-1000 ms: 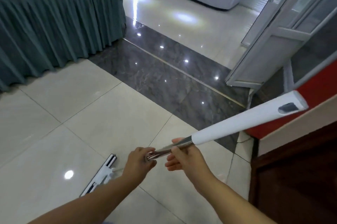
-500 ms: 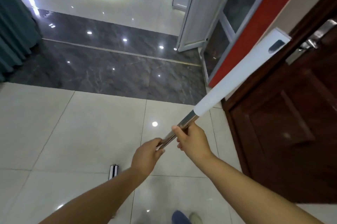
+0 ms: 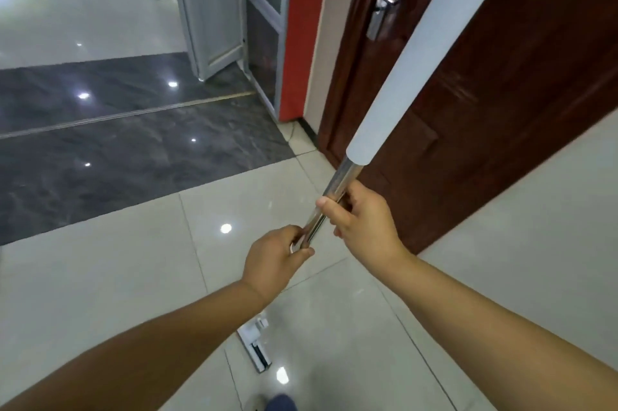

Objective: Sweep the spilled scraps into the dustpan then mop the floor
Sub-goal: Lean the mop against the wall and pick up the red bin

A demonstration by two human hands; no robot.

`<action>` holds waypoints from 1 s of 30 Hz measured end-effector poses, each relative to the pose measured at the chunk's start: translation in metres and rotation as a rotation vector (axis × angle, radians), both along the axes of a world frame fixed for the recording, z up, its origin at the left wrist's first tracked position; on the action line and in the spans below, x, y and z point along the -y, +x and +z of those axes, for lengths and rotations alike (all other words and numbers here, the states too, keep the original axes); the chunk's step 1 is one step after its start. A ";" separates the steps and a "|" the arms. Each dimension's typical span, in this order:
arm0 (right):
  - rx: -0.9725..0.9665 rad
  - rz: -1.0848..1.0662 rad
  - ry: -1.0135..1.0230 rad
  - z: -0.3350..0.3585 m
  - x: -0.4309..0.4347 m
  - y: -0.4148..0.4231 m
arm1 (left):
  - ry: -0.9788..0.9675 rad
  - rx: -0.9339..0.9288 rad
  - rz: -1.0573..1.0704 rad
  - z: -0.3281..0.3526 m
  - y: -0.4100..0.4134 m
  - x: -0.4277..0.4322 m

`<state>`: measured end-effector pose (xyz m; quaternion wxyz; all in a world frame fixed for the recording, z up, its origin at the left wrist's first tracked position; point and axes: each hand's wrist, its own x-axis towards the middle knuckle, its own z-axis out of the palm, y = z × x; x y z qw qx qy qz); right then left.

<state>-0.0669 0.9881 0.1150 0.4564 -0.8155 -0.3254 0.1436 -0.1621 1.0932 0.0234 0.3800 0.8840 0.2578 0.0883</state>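
The mop's grip is white over a silvery shaft; its half-hidden head looks white with a black stripe. Cream floor tiles meet a dark grey veined band, and the door is reddish-brown beside a red wall strip.

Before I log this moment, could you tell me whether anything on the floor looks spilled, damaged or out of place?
Nothing stands out. The floor shows only light reflections, no scraps or puddles in view. The left hand and right hand grip the mop pole, and the mop head rests on the floor below them.
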 end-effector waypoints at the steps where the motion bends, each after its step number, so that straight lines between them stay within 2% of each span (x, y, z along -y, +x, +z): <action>1: 0.020 -0.032 -0.001 0.002 0.018 0.008 | 0.005 0.004 -0.043 0.001 0.013 0.014; 9: 0.112 -0.248 -0.011 0.017 0.185 0.076 | -0.010 0.050 -0.295 0.017 0.118 0.161; 18: 0.271 -0.380 -0.192 0.015 0.395 0.168 | -0.061 0.036 -0.468 0.009 0.236 0.369; 30: 0.203 -0.581 -0.375 -0.001 0.561 0.238 | -0.196 -0.080 -0.659 -0.015 0.334 0.548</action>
